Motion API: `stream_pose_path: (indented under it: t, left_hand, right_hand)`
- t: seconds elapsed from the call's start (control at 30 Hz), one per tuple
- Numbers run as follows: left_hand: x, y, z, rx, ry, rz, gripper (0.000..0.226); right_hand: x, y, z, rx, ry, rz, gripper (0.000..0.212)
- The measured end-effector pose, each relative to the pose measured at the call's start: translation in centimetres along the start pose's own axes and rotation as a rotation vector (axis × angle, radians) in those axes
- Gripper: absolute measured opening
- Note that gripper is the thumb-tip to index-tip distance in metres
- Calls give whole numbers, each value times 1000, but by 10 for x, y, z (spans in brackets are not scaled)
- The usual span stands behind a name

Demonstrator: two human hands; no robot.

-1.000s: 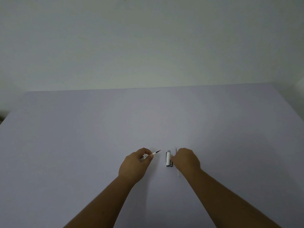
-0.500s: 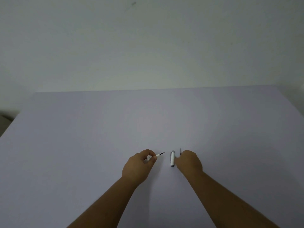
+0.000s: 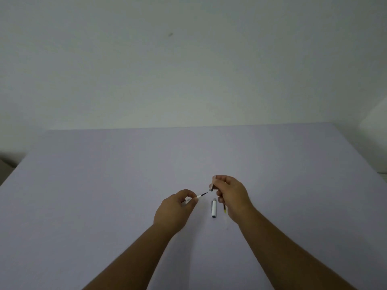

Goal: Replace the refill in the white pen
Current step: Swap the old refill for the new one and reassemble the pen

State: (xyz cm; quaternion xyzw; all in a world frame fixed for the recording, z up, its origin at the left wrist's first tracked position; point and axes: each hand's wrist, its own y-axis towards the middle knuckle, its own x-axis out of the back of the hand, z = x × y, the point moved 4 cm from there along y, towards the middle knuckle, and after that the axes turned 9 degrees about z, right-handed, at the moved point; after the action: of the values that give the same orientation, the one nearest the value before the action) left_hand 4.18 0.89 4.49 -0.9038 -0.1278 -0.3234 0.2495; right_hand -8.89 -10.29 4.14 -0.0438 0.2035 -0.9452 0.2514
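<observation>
My left hand is closed around the white pen barrel, whose thin dark refill tip sticks out toward the upper right. Just beyond that tip, my right hand pinches a small grey pen piece above the table. A short white pen part lies flat on the table between my hands. Beside it, a thin refill with a yellowish end lies mostly hidden under my right hand.
A wide pale lilac table spreads all around, its far edge meeting a plain whitish wall. A dark gap shows past the table's left edge.
My right hand has risen off the table holding the small grey piece and brought it up to the pen's tip. My left hand has barely shifted.
</observation>
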Motion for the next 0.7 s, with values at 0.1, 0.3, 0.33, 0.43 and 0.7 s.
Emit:
stream_pose_path:
  t: [0.1,0.3,0.33,0.43,0.7]
  left_hand:
    - [6,-8,-8,-22,-48,-28,11]
    - [15,-19,-21,-61,-100,-77,7]
    - [16,-20,-23,-67,-125,-82,5]
    - [20,-24,-25,-78,-194,-84,3]
    - [22,-34,-45,-137,-182,-67,13]
  right_hand:
    - [-1,-12,8,14,2,3,10]
    - [-3,-30,17,11,9,51,11]
    - [-3,-32,19,13,22,61,11]
    - [2,-37,25,19,28,72,8]
    - [2,-49,32,85,-131,204,9]
